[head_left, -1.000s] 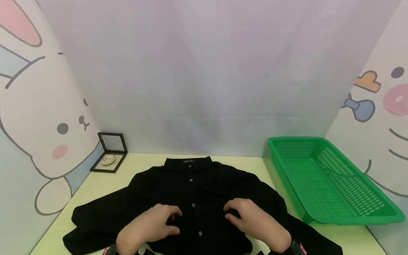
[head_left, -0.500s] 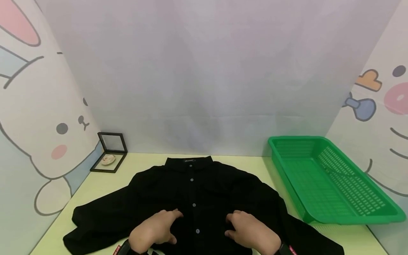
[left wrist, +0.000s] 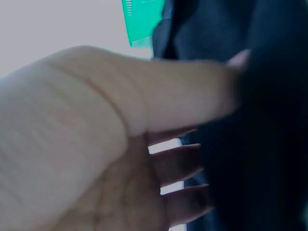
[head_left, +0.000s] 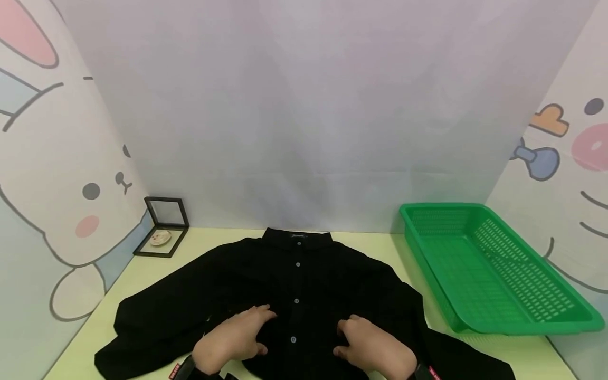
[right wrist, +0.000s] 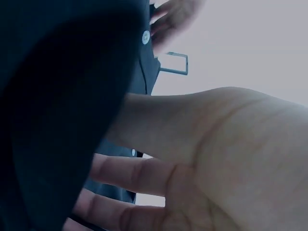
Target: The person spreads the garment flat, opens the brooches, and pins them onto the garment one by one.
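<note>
A black long-sleeved button-up shirt (head_left: pixel 318 279) lies front up on the pale yellow table, collar toward the back wall and both sleeves spread sideways. Left of the button row, my left hand (head_left: pixel 235 338) grips the shirt's front. On the other side my right hand (head_left: pixel 375 345) holds the cloth in the same way. Up close in the left wrist view, the left thumb (left wrist: pixel 187 94) presses into dark fabric that hides the fingertips. Cloth likewise covers the tips of the right thumb (right wrist: pixel 159 118) and fingers in the right wrist view.
On the right stands a green plastic basket (head_left: pixel 451 285), close to the shirt's sleeve. A small black-framed box (head_left: pixel 161 243) with a round pale item in it stands open at the back left. Cartoon-printed side walls and a plain back wall (head_left: pixel 294 132) enclose the table.
Both hands have come down onto the shirt front and taken hold of it. The shirt's collar and upper part have shifted right and slightly toward the back wall.
</note>
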The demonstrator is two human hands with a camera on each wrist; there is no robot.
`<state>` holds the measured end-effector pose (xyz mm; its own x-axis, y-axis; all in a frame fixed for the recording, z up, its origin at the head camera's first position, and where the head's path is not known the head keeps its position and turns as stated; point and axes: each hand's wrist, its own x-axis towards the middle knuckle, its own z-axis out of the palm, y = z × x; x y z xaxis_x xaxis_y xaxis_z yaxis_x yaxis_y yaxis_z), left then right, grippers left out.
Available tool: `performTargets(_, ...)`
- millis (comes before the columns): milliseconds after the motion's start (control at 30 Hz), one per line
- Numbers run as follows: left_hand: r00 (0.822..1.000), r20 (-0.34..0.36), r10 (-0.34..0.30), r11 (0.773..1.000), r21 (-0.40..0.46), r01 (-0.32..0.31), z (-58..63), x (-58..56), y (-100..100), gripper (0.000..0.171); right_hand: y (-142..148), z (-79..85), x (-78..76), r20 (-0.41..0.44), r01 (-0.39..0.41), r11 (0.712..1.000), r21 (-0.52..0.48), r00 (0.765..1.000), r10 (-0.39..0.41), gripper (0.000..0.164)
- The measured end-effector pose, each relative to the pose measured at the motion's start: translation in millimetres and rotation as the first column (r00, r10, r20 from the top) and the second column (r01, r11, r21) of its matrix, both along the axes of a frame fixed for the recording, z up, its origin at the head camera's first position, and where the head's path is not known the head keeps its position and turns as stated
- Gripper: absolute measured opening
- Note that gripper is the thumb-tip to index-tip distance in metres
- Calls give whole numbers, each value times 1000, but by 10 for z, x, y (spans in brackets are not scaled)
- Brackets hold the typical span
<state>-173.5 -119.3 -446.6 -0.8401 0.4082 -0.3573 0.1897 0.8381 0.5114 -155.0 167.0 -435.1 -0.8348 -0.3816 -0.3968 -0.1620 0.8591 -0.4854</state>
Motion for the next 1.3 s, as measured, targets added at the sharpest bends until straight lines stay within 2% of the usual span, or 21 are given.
performTargets(200, 998, 47, 31, 997, 69, -34, 167, 16, -99, 41, -21, -22, -43, -29, 22, 998, 53, 999, -21, 33)
performTargets(233, 998, 56, 42, 996, 72, -46, 240, 40, -75, 42, -19, -38, -54, -32, 25, 998, 61, 999, -23, 35)
performTargets(300, 997, 71, 42, 998, 51, -46, 214, 36, -73, 45, -10, -75, -79, -37, 10, 996, 87, 999, -7, 40)
performTargets(400, 995, 93, 35, 999, 3, -36, 25, -29, -91, 51, 1, -120, -112, -46, 11, 997, 82, 999, -8, 43)
performTargets(567, 996, 90, -4, 1000, 16, 2, -559, -273, -242, 63, 7, -110, -119, -88, 38, 998, 54, 996, -33, 43)
performTargets(633, 996, 83, -19, 999, 28, 17, -744, -361, -299, 67, 6, -102, -113, -92, 40, 998, 52, 995, -35, 43)
performTargets(700, 997, 75, -31, 999, 31, 29, -853, -417, -324, 69, 4, -97, -105, -92, 37, 998, 53, 995, -32, 43)
performTargets(767, 997, 69, -37, 999, 21, 36, -892, -442, -336, 69, 7, -90, -94, -92, 29, 998, 54, 996, -24, 44)
performTargets(833, 998, 62, -33, 999, 20, 31, -857, -420, -333, 68, 13, -81, -83, -101, 17, 998, 59, 995, -11, 43)
performTargets(900, 998, 54, -16, 1000, 8, 16, -763, -364, -298, 64, 26, -70, -74, -110, 4, 998, 60, 994, 3, 38)
performTargets(1000, 1000, 22, -3, 1000, 12, 3, -500, -239, -196, 42, 57, -64, -74, -143, -14, 999, 41, 990, 20, 27)
performTargets(1067, 1000, -24, -8, 1000, 8, 9, -300, -153, -113, 26, 85, -77, -78, -173, -36, 999, 14, 984, 38, 20)
performTargets(1167, 991, -122, -51, 999, 11, 52, -51, -41, -51, 23, 122, -88, -74, -204, -78, 996, -34, 977, 69, 14)
performTargets(1300, 978, -195, -70, 994, 66, 84, 123, 28, -71, 19, 168, -7, -60, -195, -95, 992, -80, 978, 78, 15)
